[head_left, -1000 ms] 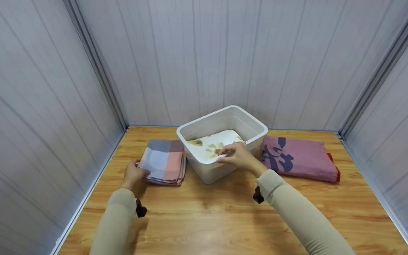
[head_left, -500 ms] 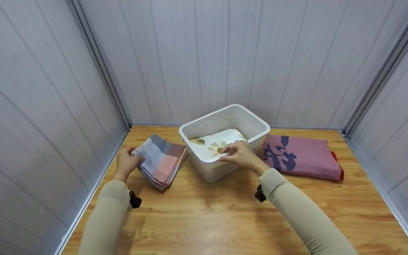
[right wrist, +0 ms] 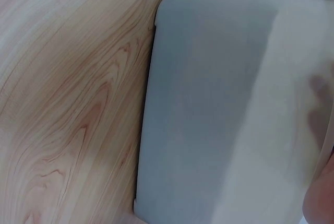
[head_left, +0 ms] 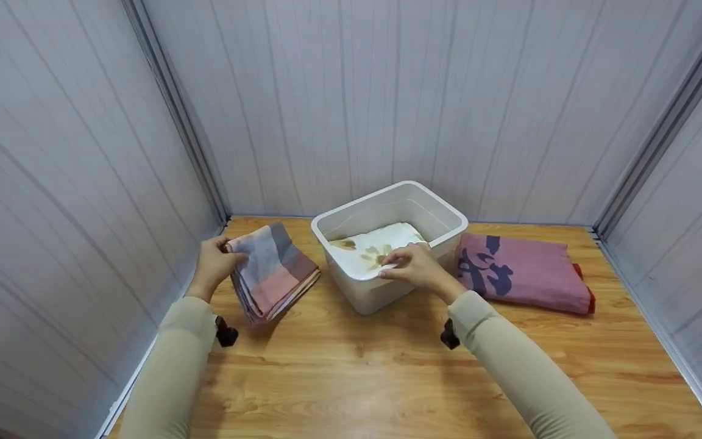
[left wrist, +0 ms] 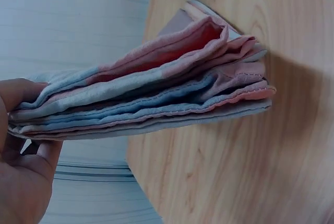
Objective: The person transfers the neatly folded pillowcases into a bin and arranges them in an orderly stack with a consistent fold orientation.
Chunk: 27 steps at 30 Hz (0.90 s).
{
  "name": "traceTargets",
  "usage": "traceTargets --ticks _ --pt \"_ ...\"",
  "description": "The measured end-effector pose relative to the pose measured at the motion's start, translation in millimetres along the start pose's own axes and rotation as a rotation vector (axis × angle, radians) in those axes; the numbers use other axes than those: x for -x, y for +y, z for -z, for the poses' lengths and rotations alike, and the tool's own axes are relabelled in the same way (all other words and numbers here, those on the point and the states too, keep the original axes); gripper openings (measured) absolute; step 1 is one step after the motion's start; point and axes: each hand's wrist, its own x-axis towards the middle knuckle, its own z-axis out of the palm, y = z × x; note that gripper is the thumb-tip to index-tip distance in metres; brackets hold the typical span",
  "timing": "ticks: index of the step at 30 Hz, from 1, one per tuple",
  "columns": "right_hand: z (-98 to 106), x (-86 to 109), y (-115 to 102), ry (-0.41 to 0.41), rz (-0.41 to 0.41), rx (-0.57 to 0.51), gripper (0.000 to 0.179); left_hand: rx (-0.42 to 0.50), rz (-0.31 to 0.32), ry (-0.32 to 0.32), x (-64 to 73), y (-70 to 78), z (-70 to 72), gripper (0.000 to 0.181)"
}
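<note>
In the head view my left hand (head_left: 212, 265) pinches the far-left corner of a folded checked cloth (head_left: 278, 268) in blue, grey and pink. That corner is lifted and the cloth slants down to the right. Its stacked layers (left wrist: 156, 98) face the left wrist camera, between thumb and fingers. My right hand (head_left: 421, 269) grips the near rim of a white plastic bin (head_left: 375, 296), thumb outside and fingers over the edge. Inside the bin lies a white cloth (head_left: 366, 244) with yellow-brown flowers. From the right wrist only the bin's outer wall (right wrist: 209, 104) and part of the hand show.
A folded purple cloth (head_left: 528, 271) with dark blue figures and a red edge lies right of the bin. Everything stands on a wood-grain table (head_left: 351, 378). Pale panel walls (head_left: 351, 110) rise at the back and both sides.
My left hand has raised the checked cloth's left edge off the table and moved a little left and up, so the cloth turned and tilted. My right hand has stayed on the bin's rim.
</note>
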Motion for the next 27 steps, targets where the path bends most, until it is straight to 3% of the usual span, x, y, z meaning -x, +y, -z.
traceTargets --ticks 5,11,14,19,21,24,27 --pt "0 0.5 1 0.001 -0.002 -0.014 0.026 -0.004 -0.064 -0.028 -2.7 12.4 5.8 0.023" --pt "-1 -0.1 3 -0.005 -0.023 -0.012 0.026 -0.038 -0.094 -0.105 -7.0 27.4 17.0 0.021" --pt "-1 -0.2 3 -0.013 -0.027 -0.020 0.025 -0.023 -0.122 -0.157 -3.0 44.0 22.3 0.027" --pt "-1 -1.0 3 -0.016 -0.033 -0.020 0.024 -0.014 -0.139 -0.213 -4.1 52.9 26.1 0.024" --pt "-1 -1.4 3 -0.017 -0.032 -0.022 0.024 -0.025 -0.149 -0.246 -4.4 56.5 28.0 0.020" --pt "0 -1.4 1 -0.015 -0.023 -0.022 0.024 -0.043 -0.162 -0.329 3.0 75.9 34.3 0.017" --pt "1 -1.2 -1 -0.016 -0.019 -0.016 0.024 -0.050 -0.152 -0.416 4.0 85.7 40.3 0.018"
